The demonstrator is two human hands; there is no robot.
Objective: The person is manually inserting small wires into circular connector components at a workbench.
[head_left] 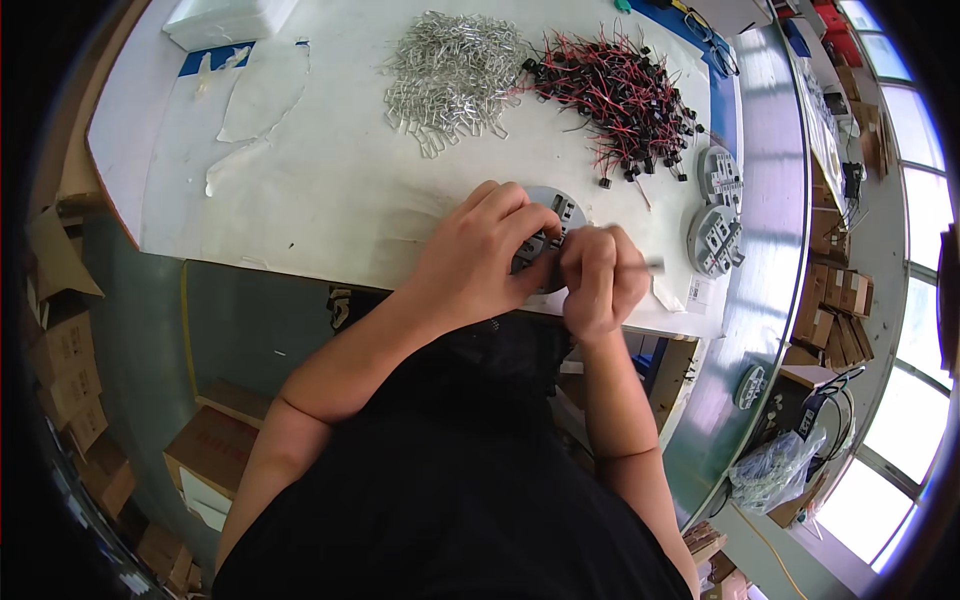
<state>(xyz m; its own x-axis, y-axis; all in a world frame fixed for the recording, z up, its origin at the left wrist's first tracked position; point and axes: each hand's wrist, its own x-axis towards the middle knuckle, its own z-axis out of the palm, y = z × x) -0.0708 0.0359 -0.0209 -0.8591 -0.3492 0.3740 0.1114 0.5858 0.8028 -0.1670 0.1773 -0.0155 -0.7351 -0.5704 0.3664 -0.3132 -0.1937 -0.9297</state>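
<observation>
The gray disc [563,207] lies on the table [320,180], mostly covered by your hands. Your left hand [485,245] curls its fingers and thumb over the disc, gripping it; whether they also pinch a small part, you cannot tell. Your right hand [603,275], against the disc's right side, is closed around a slim, blurred tool [655,267]. Beyond the disc sit wire clips [455,80], leftward, and red-and-black leads [620,95], rightward. The step seems to be fine fitting work: brace the disc firmly, leave its slots visible, press gently, and guard your left fingertips from slips.
</observation>
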